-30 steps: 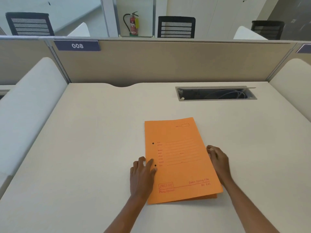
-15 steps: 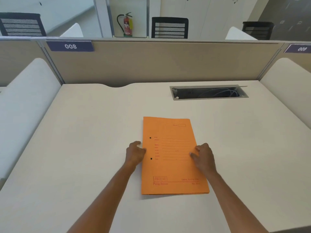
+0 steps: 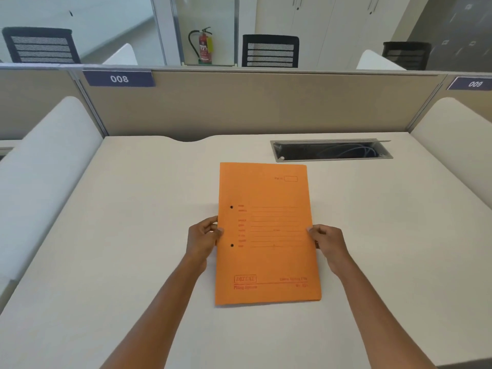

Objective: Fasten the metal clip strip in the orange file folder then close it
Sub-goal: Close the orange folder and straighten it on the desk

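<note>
A flat orange paper file folder (image 3: 266,233), closed, with red printed lines on its cover, lies at the centre of the frame on the pale cream desk (image 3: 106,262). 2 small dark punch holes (image 3: 231,207) sit near its left edge. The left hand (image 3: 203,239) meets the folder's left edge between those holes, fingers curled and pinching that edge. The right hand (image 3: 326,241) grips the opposite edge, fingers bent together on it, thumb tip on the cover. Above the folder, right of centre, a grey-framed rectangular cable slot (image 3: 330,150) opens in the desk. A beige partition (image 3: 266,102) behind carries a dark blue label reading 008 (image 3: 119,78) at upper left.
</note>
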{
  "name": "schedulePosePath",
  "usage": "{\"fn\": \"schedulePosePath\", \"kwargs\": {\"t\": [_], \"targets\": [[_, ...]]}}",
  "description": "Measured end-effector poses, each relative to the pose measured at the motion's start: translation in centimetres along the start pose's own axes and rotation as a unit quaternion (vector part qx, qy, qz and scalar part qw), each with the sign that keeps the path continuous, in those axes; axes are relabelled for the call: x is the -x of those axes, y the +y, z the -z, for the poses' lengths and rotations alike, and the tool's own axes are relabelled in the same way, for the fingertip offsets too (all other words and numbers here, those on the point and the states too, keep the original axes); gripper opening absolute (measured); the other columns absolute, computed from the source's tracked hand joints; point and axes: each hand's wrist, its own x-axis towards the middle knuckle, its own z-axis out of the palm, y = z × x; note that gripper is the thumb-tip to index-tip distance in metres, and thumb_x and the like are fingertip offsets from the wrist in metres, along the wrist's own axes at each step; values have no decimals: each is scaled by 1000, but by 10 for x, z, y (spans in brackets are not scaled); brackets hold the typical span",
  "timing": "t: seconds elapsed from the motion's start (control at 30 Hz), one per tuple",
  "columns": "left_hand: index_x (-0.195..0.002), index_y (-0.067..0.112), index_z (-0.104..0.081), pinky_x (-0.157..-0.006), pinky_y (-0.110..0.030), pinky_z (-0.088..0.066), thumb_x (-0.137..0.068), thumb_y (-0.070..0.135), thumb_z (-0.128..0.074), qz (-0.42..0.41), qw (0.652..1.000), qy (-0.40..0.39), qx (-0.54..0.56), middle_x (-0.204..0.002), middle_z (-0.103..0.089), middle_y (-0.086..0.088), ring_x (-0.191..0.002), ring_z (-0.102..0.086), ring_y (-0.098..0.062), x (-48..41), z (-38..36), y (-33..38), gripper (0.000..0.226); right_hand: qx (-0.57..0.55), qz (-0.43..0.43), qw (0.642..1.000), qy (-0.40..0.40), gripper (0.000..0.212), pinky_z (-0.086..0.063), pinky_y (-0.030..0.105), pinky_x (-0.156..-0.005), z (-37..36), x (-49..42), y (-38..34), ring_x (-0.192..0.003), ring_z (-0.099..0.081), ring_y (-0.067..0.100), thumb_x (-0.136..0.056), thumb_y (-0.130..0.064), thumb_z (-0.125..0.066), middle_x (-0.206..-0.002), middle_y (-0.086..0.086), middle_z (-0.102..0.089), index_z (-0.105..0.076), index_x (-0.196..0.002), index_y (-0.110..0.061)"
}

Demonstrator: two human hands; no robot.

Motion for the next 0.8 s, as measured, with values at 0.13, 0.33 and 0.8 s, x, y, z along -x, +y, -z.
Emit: {"fn": "schedulePosePath", "kwargs": {"t": [0.13,0.33,0.8], "targets": [[-115,13,-67,-64,-33,-56,-88,4,-66,-48,998,-1,34,-87,-72,-10,-77,-69,-20,-1,12,19,29,-68,66,995,-13,15,-58,32,-71,1,4,-28,-74,-70,18,-91,-16,-65,-87,11,-76,-75,-87,-7],[-113,15,-67,-58,-25,-56,-86,7,-69,-75,995,7,63,-83,-74,-5,-73,-71,-15,1,19,32,28,-89,113,989,-14,11,-55,17,-61,-8,7,-52,-76,-73,13,-91,-16,-66,-83,-1,-78,-76,-86,-15],[-110,14,-69,-60,-27,-58,-86,5,-68,-73,996,17,48,-83,-77,-7,-75,-73,-20,-5,40,26,25,-58,66,996,-30,11,-59,32,-72,-23,3,-47,-80,-74,23,-88,-16,-69,-86,8,-78,-77,-87,-9]]}}
